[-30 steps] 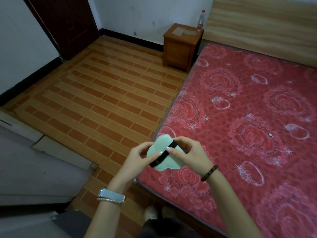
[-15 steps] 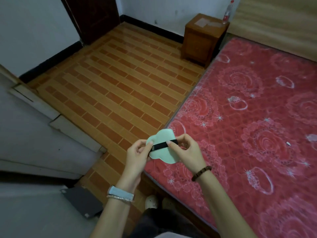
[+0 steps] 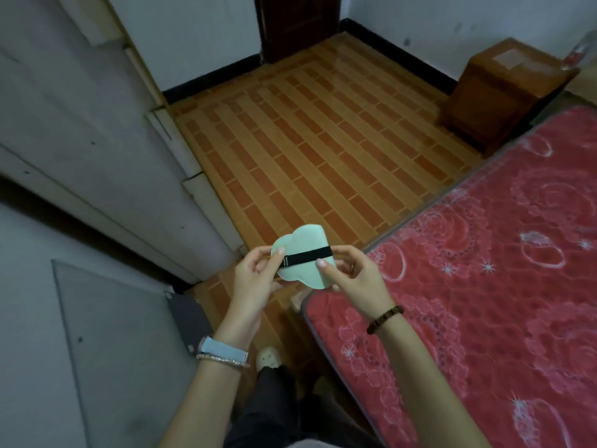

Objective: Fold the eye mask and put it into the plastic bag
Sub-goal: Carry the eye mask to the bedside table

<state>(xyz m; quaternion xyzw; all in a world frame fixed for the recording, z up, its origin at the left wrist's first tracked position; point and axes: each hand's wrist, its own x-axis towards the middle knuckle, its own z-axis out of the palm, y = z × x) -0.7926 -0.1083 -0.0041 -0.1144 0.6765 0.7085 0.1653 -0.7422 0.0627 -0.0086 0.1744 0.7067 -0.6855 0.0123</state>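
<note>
Both hands hold the pale green, cloud-shaped fabric eye mask (image 3: 302, 257) in the air above the orange brick-patterned tile floor (image 3: 323, 140), just off the corner of the red rose-patterned mattress (image 3: 484, 286). The left hand (image 3: 255, 279) pinches the mask's left edge, its thumb pressed on the end of the black elastic strap (image 3: 307, 255) by the small metal slider; the right hand (image 3: 355, 273) grips the right edge, its thumb lying over the mask's lower lobe. The mask is folded double and the strap now runs nearly level across its face, where a second ago it crossed on a steep slant. The view has swung left since then: the grey wall panels (image 3: 97, 156) fill much more of the left side, the brown wooden nightstand (image 3: 504, 92) has slid toward the top right corner, and the mattress takes up less of the scene. A light blue watch (image 3: 223, 350) sits on the left wrist, a dark beaded bracelet (image 3: 384, 318) on the right. No plastic bag is in view.
</note>
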